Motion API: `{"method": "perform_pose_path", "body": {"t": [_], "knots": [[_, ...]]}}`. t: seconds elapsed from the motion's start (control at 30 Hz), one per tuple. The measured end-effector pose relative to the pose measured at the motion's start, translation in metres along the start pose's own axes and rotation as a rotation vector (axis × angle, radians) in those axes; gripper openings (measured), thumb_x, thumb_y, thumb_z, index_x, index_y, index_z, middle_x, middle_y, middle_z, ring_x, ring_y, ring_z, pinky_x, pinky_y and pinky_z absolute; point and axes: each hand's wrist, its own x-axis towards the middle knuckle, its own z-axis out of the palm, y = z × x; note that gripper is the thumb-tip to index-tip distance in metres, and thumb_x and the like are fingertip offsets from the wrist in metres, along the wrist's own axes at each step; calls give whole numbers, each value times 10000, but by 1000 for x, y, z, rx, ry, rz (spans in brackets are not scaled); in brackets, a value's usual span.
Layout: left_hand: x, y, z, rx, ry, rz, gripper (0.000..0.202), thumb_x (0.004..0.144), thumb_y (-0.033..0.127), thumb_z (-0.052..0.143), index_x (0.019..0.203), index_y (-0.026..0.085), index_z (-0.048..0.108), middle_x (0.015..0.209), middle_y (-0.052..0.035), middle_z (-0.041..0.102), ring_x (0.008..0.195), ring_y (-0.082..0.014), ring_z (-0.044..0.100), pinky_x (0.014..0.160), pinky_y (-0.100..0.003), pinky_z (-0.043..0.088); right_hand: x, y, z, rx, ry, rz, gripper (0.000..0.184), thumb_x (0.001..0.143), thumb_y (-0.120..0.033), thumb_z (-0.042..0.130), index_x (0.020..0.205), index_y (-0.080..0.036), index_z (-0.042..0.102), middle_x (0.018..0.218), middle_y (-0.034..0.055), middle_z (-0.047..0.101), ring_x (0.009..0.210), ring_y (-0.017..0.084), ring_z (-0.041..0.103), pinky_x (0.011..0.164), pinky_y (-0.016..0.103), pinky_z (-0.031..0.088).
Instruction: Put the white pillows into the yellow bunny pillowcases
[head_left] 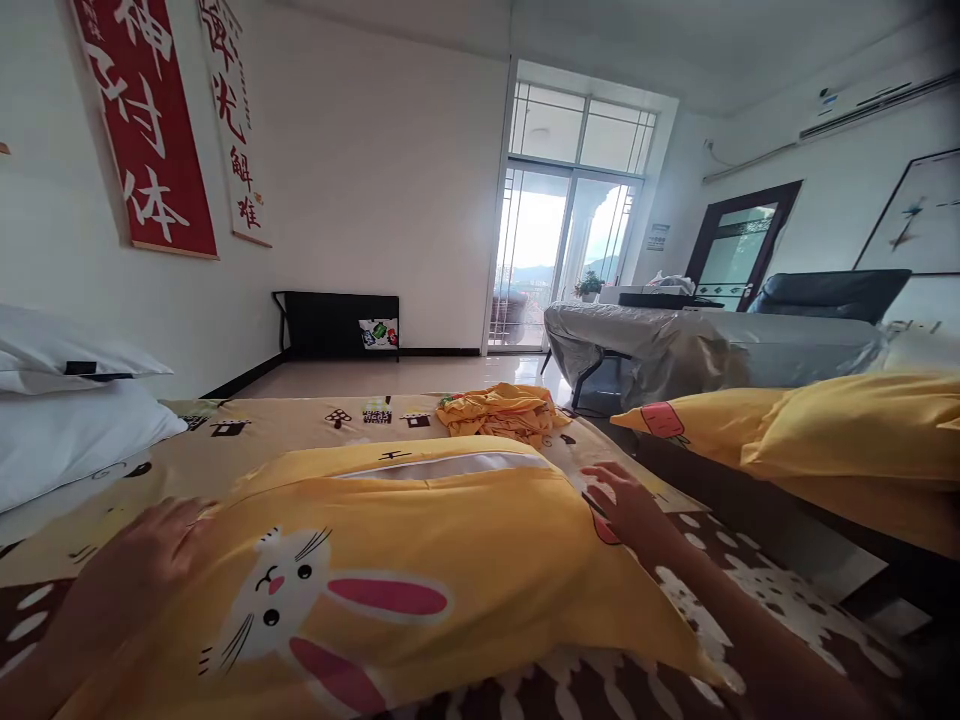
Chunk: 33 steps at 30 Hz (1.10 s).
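Yellow rabbit-print pillow (420,560) fills the bottom of my head view. It lies flat on the patterned bed (300,415), and its far end gapes to show a white inner. I see the left hand (142,570), slightly blurred, lying flat and open against the pillow's left edge. The right hand (626,505) rests open on its far right corner, gripping nothing. Beyond the pillow sits a crumpled yellow cloth (502,410); two white pillows (67,430) are stacked at left.

The bed (300,420) fills the lower frame. On it lie a yellow rabbit pillow (420,560) lower centre, a crumpled yellow cloth (502,410) mid-frame, and white pillows (67,430) stacked at left.
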Motion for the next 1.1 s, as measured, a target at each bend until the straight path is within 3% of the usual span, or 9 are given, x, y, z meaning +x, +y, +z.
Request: {"method": "perform_pose_path", "body": {"t": [0.07, 0.13, 0.27, 0.43, 0.53, 0.6, 0.7, 0.83, 1.1], "knots": [[17, 27, -9, -161, -30, 201, 390, 883, 385, 365, 1151, 248, 613, 1259, -29, 604, 1193, -203, 530, 1030, -320, 388, 12, -19, -13, 157, 8, -160, 365, 900, -339, 385, 1151, -214, 618, 1226, 96, 604, 1121, 218, 563, 961, 344, 421], [36, 56, -8, -292, -152, 321, 444, 905, 439, 341, 1256, 257, 542, 1322, -22, 558, 1230, -191, 496, 1051, -310, 362, 24, -45, -14, 193, -130, -258, 381, 920, -412, 356, 1092, -216, 633, 1143, 86, 642, 1047, 214, 587, 915, 342, 435], [60, 93, 12, -325, -389, 329, 550, 904, 550, 300, 1220, 199, 583, 1266, -62, 600, 1133, -224, 564, 967, -325, 434, 36, -88, 8, 56, -334, -292, 491, 945, -484, 266, 782, -189, 623, 836, 76, 659, 837, 206, 591, 804, 341, 430], [52, 125, 30, -264, -230, 483, 508, 938, 478, 266, 1239, 217, 581, 1259, -65, 598, 1157, -242, 530, 1029, -398, 375, 42, -118, 27, 8, -498, -292, 568, 901, -619, 280, 807, -175, 620, 853, 87, 656, 812, 194, 590, 734, 293, 412], [52, 144, 34, -327, -279, 607, 482, 943, 464, 290, 1327, 252, 490, 1343, -34, 535, 1247, -213, 457, 1070, -368, 329, 48, -132, 34, -67, -564, -317, 697, 868, -698, 221, 798, -155, 652, 847, 126, 666, 808, 220, 603, 731, 311, 411], [56, 150, 37, -317, -370, 536, 520, 930, 520, 275, 1282, 230, 524, 1306, -54, 560, 1222, -228, 476, 1030, -374, 356, 53, -134, 39, -98, -606, -297, 772, 852, -728, 169, 803, -149, 676, 873, 146, 674, 829, 239, 614, 753, 327, 414], [63, 149, 41, -227, -465, 370, 610, 896, 615, 224, 1048, 191, 636, 1121, -96, 643, 1090, -271, 554, 932, -397, 388, 58, -123, 41, -116, -685, -208, 825, 827, -763, 146, 872, -153, 699, 958, 160, 679, 884, 270, 622, 777, 353, 422], [54, 147, 38, -209, -520, 317, 638, 888, 631, 184, 827, 176, 627, 902, -92, 670, 876, -246, 611, 783, -345, 393, 53, -98, 31, -110, -701, -141, 832, 821, -773, 116, 903, -194, 708, 974, 137, 687, 892, 274, 627, 759, 352, 425], [21, 157, 39, -75, -264, 190, 704, 943, 506, 90, 698, 174, 660, 765, -105, 708, 755, -220, 655, 670, -296, 379, 6, -92, 0, -252, -445, -214, 762, 901, -662, 128, 838, -186, 720, 858, 124, 706, 826, 240, 640, 721, 305, 407]]}}
